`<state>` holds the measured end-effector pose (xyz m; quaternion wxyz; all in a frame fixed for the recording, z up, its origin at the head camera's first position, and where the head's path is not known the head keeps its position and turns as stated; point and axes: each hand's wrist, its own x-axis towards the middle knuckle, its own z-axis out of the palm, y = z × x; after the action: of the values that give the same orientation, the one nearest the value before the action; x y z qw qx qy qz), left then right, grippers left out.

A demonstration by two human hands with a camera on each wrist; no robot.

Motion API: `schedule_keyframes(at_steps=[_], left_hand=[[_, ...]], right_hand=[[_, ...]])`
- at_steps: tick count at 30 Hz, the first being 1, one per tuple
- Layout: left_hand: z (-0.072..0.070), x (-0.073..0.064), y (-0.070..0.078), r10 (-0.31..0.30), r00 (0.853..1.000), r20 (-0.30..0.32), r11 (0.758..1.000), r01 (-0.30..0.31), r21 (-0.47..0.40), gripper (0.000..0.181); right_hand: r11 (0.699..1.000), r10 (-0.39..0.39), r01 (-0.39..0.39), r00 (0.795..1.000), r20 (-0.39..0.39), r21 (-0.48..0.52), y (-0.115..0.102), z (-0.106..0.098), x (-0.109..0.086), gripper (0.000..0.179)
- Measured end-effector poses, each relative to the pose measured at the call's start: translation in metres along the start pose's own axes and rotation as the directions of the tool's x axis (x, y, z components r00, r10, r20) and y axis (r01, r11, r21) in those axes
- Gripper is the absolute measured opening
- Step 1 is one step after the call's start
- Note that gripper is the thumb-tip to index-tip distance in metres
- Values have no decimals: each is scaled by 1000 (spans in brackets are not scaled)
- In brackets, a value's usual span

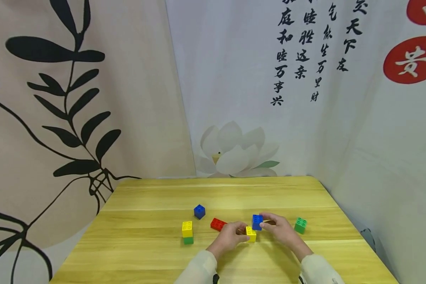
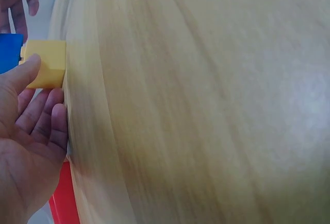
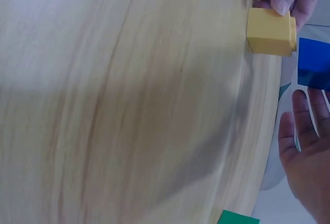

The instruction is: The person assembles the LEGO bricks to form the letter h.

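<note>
My left hand (image 1: pixel 230 237) grips a yellow toy brick (image 1: pixel 251 235) that stands on the wooden table, studs upward, with the thumb against its side. A blue brick (image 1: pixel 256 222) is pinched between the thumb and fingers of my right hand (image 1: pixel 279 230). It hangs just above the yellow one; the right wrist view has a narrow gap between the blue brick (image 3: pixel 314 63) and the yellow brick's studs (image 3: pixel 293 33). Right behind the left hand lies a red brick (image 1: pixel 218 224), partly covered by the fingers.
Left of the hands, a yellow brick (image 1: pixel 187 228) sits on a green brick (image 1: pixel 188 240). Another blue brick (image 1: pixel 199 212) stands farther back. To the right of the right hand is a green brick (image 1: pixel 300 225). A printed cloth (image 1: pixel 234 98) hangs behind the table (image 1: pixel 145 221).
</note>
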<state>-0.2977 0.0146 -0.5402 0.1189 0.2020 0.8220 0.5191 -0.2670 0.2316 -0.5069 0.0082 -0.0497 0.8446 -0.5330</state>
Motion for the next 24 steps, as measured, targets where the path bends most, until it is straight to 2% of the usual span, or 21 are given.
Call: schedule_keyframes(at_steps=[15,19,24], left_hand=[[0,2,-1,0,1000,8,1000,0,-3,25],[0,3,-2,2,1000,7,1000,-2,-2,24],[0,3,-1,-2,1000,8,1000,2,1,23]], right_hand=[[998,-64,62,990,125,22,-1,4,3,43],[998,-64,62,990,127,19,-1,5,3,44],[999,-42,42,995,94,6,2,9,4,48]])
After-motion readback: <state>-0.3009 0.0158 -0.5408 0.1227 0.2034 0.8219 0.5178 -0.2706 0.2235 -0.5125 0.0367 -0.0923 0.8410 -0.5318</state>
